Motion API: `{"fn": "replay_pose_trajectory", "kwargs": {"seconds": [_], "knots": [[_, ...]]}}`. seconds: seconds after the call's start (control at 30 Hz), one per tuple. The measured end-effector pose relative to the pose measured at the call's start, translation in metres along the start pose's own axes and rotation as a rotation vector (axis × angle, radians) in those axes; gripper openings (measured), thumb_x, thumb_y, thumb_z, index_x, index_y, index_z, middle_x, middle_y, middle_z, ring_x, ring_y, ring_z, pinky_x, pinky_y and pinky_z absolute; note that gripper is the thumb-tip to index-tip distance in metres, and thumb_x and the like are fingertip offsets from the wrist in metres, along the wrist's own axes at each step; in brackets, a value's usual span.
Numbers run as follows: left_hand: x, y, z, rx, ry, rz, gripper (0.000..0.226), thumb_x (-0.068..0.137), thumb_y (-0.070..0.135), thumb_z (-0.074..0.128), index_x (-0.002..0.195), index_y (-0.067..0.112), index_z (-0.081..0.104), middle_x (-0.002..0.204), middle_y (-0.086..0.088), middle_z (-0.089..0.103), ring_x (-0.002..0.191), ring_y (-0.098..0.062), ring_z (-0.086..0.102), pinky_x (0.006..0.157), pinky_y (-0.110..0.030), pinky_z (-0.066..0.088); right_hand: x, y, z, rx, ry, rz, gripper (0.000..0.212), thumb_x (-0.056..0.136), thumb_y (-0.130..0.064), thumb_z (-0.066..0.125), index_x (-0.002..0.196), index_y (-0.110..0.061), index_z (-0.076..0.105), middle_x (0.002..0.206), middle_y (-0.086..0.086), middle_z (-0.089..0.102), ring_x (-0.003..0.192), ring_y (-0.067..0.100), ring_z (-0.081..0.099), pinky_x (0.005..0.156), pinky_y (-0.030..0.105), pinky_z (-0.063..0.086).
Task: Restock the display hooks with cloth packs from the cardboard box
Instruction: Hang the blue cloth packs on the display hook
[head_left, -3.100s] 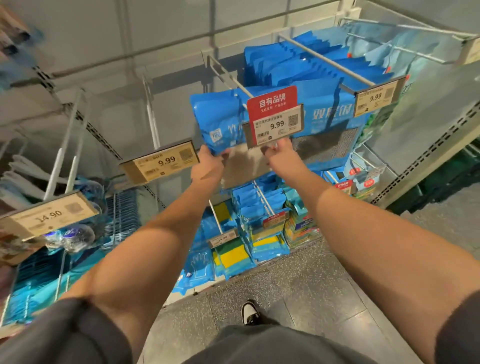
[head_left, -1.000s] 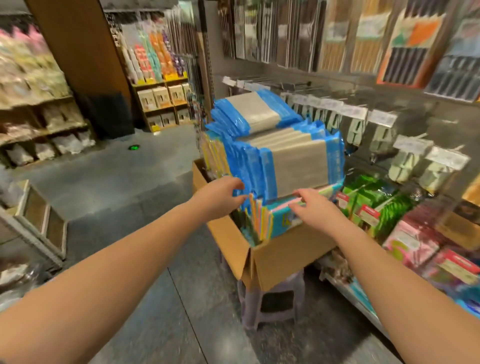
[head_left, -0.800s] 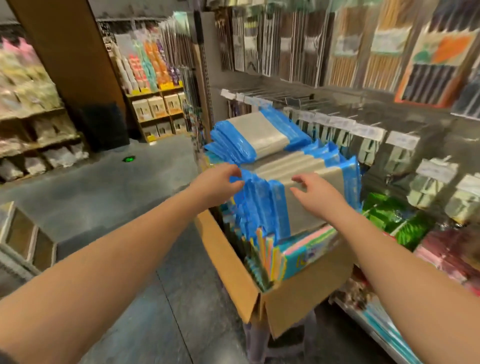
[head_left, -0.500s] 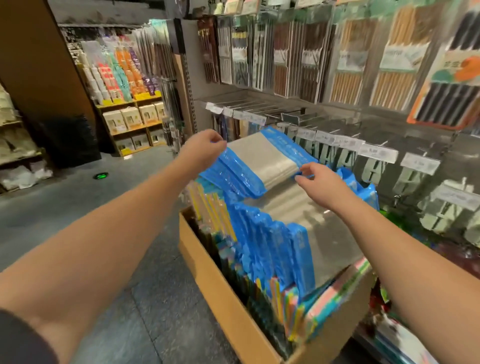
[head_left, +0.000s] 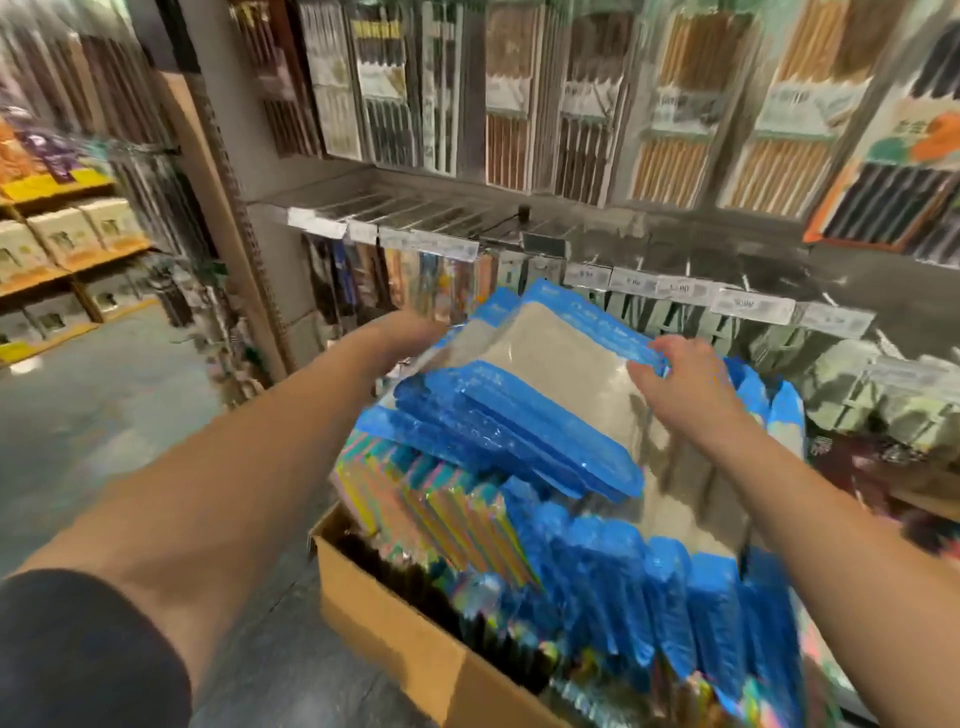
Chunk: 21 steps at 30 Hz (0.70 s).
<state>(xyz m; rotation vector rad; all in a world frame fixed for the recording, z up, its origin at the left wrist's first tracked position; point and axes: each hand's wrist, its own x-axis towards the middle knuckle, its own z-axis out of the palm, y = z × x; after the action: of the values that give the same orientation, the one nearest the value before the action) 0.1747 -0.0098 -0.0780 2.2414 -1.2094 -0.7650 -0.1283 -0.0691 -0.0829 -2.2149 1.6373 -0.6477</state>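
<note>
Half a second ago my hands were just closing on the top bundle; now my left hand (head_left: 410, 332) and right hand (head_left: 675, 384) grip a stack of blue cloth packs (head_left: 524, 410) at its two ends and have it tilted up, clear above the packs left in the cardboard box (head_left: 395, 629). Left fingers are blurred and partly hidden behind the stack, grip detail unclear. Pickup looks done; next I judge I turn back to the display hooks, out of view here.

The head camera looks forward and down, close over the cardboard box (head_left: 415, 639) and forearms.
</note>
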Motion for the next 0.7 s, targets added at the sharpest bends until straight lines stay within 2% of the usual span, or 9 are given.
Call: {"fn": "replay_pose_trajectory", "kwargs": {"seconds": [0.07,0.1,0.17,0.23,0.33,0.4,0.47,0.6,0.7], "knots": [[0.012,-0.008,0.002,-0.075,-0.061,-0.034,0.035,0.098,0.036,0.061,0.120,0.008,0.065,0.118,-0.006,0.062,0.078,-0.010,0.066,0.059,-0.022,0.043,-0.022,-0.025,-0.003,-0.004,0.086,-0.199,0.058,0.088,-0.052,0.052,0.125,-0.008,0.061,0.123,0.018,0.056,0.122,0.035,0.049,0.105,0.039,0.033],[0.017,-0.013,0.001,-0.095,-0.076,-0.037,0.030,0.097,0.033,0.061,0.118,0.011,0.064,0.115,-0.006,0.059,0.075,-0.013,0.061,0.060,-0.024,0.043,-0.035,-0.041,-0.001,0.006,0.056,-0.269,0.067,0.083,-0.061,0.048,0.125,-0.009,0.061,0.122,0.015,0.056,0.122,0.032,0.048,0.106,0.038,0.033],[0.025,-0.020,0.002,-0.092,-0.151,-0.039,0.037,0.095,0.037,0.062,0.123,0.013,0.063,0.120,-0.005,0.058,0.087,-0.018,0.056,0.069,-0.030,0.045,-0.059,-0.072,0.007,-0.033,-0.072,-0.327,0.085,0.076,-0.077,0.046,0.136,-0.016,0.052,0.131,0.008,0.050,0.127,0.026,0.043,0.108,0.040,0.034],[0.030,-0.025,0.006,-0.113,-0.229,-0.035,0.045,0.090,0.045,0.062,0.126,0.019,0.062,0.123,-0.002,0.062,0.102,-0.021,0.060,0.077,-0.034,0.050,-0.073,-0.089,0.020,-0.196,-0.152,-0.328,0.097,0.071,-0.082,0.052,0.148,-0.025,0.035,0.142,0.002,0.041,0.132,0.025,0.038,0.108,0.042,0.037],[0.028,-0.028,0.008,-0.211,-0.285,-0.056,0.037,0.094,0.045,0.060,0.121,0.019,0.062,0.114,-0.001,0.069,0.098,-0.020,0.068,0.072,-0.033,0.055,-0.082,-0.089,0.045,-0.416,-0.109,-0.270,0.107,0.072,-0.080,0.058,0.155,-0.031,0.011,0.155,0.005,0.025,0.139,0.028,0.030,0.110,0.046,0.036],[0.027,-0.029,0.008,-0.254,-0.314,-0.078,0.039,0.094,0.048,0.061,0.120,0.019,0.061,0.108,-0.001,0.071,0.092,-0.021,0.072,0.077,-0.039,0.060,-0.088,-0.078,0.062,-0.501,-0.019,-0.235,0.108,0.076,-0.075,0.061,0.157,-0.031,0.005,0.160,0.010,0.016,0.145,0.032,0.021,0.113,0.051,0.031],[0.024,-0.029,0.008,-0.251,-0.328,-0.083,0.038,0.094,0.052,0.061,0.116,0.021,0.061,0.104,0.000,0.071,0.091,-0.023,0.073,0.080,-0.042,0.061,-0.091,-0.067,0.074,-0.533,0.027,-0.214,0.105,0.080,-0.068,0.063,0.158,-0.030,0.003,0.161,0.013,0.015,0.146,0.034,0.020,0.114,0.053,0.030],[0.020,-0.031,0.009,-0.216,-0.364,-0.049,0.056,0.084,0.064,0.063,0.124,0.025,0.061,0.116,0.002,0.069,0.102,-0.024,0.069,0.079,-0.040,0.060,-0.089,-0.054,0.080,-0.431,0.006,-0.177,0.099,0.087,-0.057,0.063,0.158,-0.027,0.001,0.157,0.010,0.026,0.141,0.030,0.028,0.112,0.043,0.034],[0.019,-0.034,0.010,-0.250,-0.378,-0.054,0.061,0.083,0.066,0.064,0.128,0.026,0.059,0.120,0.002,0.067,0.105,-0.024,0.066,0.074,-0.038,0.056,-0.091,-0.051,0.071,-0.261,0.004,-0.166,0.093,0.089,-0.047,0.067,0.158,-0.027,0.007,0.155,0.001,0.031,0.138,0.023,0.032,0.101,0.039,0.041]]}}
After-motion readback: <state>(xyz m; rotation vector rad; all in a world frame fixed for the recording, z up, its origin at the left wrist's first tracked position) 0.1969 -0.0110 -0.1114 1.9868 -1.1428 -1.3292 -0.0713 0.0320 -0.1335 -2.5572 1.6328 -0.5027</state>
